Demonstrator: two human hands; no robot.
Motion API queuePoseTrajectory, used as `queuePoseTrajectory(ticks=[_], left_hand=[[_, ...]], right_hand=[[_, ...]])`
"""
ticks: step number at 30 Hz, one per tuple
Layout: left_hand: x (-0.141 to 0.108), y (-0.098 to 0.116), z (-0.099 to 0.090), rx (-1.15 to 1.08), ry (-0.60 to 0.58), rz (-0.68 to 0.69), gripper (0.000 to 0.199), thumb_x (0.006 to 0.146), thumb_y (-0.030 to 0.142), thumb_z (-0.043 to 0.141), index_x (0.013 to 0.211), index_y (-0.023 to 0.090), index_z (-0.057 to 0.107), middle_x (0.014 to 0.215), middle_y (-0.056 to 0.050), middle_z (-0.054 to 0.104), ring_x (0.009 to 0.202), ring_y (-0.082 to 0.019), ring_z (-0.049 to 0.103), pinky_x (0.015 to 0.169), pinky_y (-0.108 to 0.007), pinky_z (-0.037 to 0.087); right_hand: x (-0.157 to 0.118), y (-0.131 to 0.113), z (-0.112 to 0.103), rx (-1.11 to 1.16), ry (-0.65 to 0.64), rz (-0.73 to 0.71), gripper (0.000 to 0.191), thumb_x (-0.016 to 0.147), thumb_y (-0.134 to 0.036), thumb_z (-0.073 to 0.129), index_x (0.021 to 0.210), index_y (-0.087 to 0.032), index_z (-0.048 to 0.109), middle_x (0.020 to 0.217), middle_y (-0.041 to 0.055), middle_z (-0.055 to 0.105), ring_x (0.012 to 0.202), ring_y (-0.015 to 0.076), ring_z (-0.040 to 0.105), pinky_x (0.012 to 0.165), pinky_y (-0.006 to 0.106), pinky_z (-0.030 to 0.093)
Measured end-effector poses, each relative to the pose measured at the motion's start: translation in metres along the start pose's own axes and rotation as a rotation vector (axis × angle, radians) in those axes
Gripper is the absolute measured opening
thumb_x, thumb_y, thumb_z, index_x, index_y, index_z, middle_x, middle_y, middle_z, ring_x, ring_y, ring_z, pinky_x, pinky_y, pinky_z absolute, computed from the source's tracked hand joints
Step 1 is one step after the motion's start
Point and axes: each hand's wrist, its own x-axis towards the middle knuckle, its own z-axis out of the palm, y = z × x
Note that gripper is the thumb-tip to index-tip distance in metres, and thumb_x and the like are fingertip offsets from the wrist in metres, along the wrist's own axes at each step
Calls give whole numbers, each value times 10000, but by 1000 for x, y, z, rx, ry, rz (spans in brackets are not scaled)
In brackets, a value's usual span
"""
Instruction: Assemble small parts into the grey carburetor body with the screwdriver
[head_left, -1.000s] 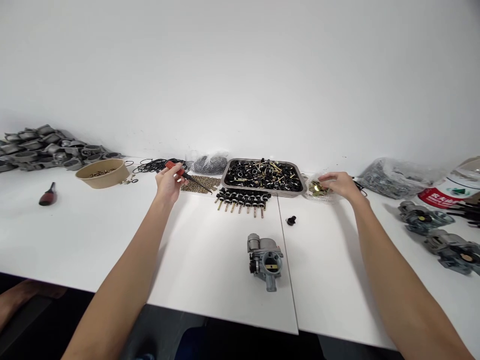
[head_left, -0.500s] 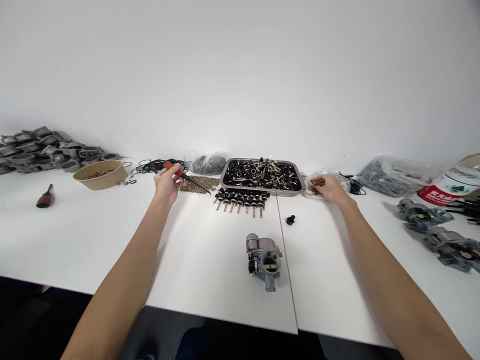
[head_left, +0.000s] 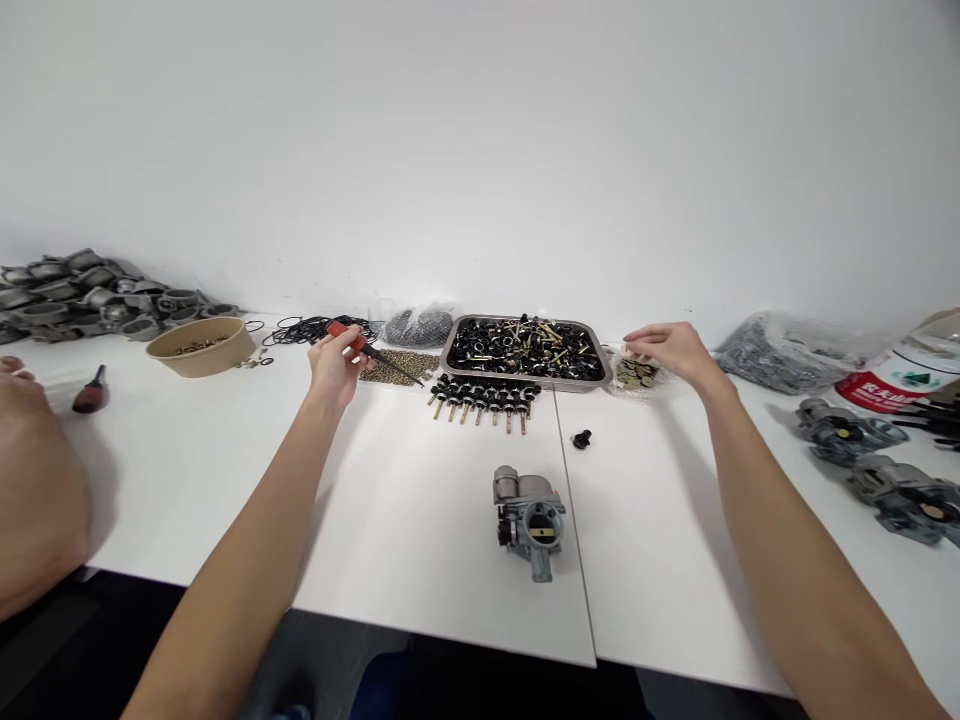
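Observation:
My left hand [head_left: 334, 370] is closed round a screwdriver [head_left: 346, 335] with a red handle. Its dark shaft points down to the right, over a patch of small brass parts [head_left: 405, 366]. My right hand [head_left: 667, 346] hovers over a clear plastic bag of brass discs [head_left: 636, 374], thumb and fingertips pinched together. Anything between those fingertips is too small to make out. Between my forearms a grey metal carburetor [head_left: 529, 522] stands on the white table, with a brass strip across its round bore. A small black part [head_left: 581, 439] lies beyond it.
A metal tray [head_left: 525, 380] of black and brass parts sits by the wall, with a row of black-topped pieces [head_left: 484, 396] before it. A cardboard bowl [head_left: 202, 350], another screwdriver [head_left: 91, 392] and another person's hand [head_left: 37, 480] are at left. More carburetors [head_left: 904, 495] lie right.
My right hand has lifted off the bag, uncovering the brass discs. Another person's hand has come in at the left edge. My left hand and the screwdriver have hardly moved.

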Motion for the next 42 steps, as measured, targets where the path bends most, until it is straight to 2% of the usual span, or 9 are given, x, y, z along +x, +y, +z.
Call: queuePoseTrajectory(ticks=[7,11,15,22,27,30,34,37,42], left_hand=[[0,-1,-1,1,1,-6,224,577,229,742,733,140,609,626,-11,544,440,-93,451,399,-249,383],[0,0,0,-6,5,-8,215,579,219,736,734,136,613,632,-15,544,446,-94,448,402,-252,384],[-1,2,1,-13,24,-21,218,575,213,730,741,126,619,638,-23,553,456,-98,456,402,-252,387],[-2,3,3,-19,13,-6,185,582,196,722,717,138,610,634,-21,545,448,-95,454,384,-241,374],[-3,4,4,-28,11,-9,187,581,190,719,726,123,622,648,-25,552,447,-95,460,380,-244,377],[-4,5,5,-33,0,-1,203,577,194,722,734,108,627,650,-27,559,454,-100,473,383,-247,383],[-7,6,6,-32,-19,5,212,574,195,726,732,108,616,644,-18,563,450,-95,469,381,-239,376],[-7,7,6,-31,-15,4,220,572,192,721,744,103,617,642,-16,565,434,-93,458,380,-247,380],[-6,6,5,-27,-28,6,231,576,192,731,755,101,617,653,-20,569,450,-96,473,388,-244,390]], right_hand=[[-38,-109,-16,211,-133,-233,246,730,-399,779,860,-193,745,729,61,718,711,233,681,779,420,540],[-57,-141,-16,196,-203,-312,229,757,-415,759,849,-207,741,763,64,723,770,251,690,815,446,537],[-64,-150,-16,153,-232,-359,234,768,-426,738,855,-209,747,790,61,731,781,246,695,809,431,535],[-90,-175,-19,4,-324,-415,160,804,-374,683,803,-238,768,798,42,731,743,217,671,662,351,517],[-122,-189,-8,-35,-548,-510,147,851,-292,635,850,-273,781,895,13,735,790,192,677,673,308,516],[-143,-183,7,10,-704,-503,158,866,-237,620,921,-265,765,897,3,735,800,166,678,660,271,505],[-162,-167,30,35,-840,-364,172,849,-254,658,1005,-257,732,864,-2,729,771,151,647,587,245,442],[-168,-158,41,42,-913,-298,214,829,-249,675,1040,-255,711,827,-6,711,747,144,632,623,251,438],[-169,-152,47,88,-957,-297,247,831,-201,647,1070,-250,689,821,-7,701,746,143,624,647,260,430]])
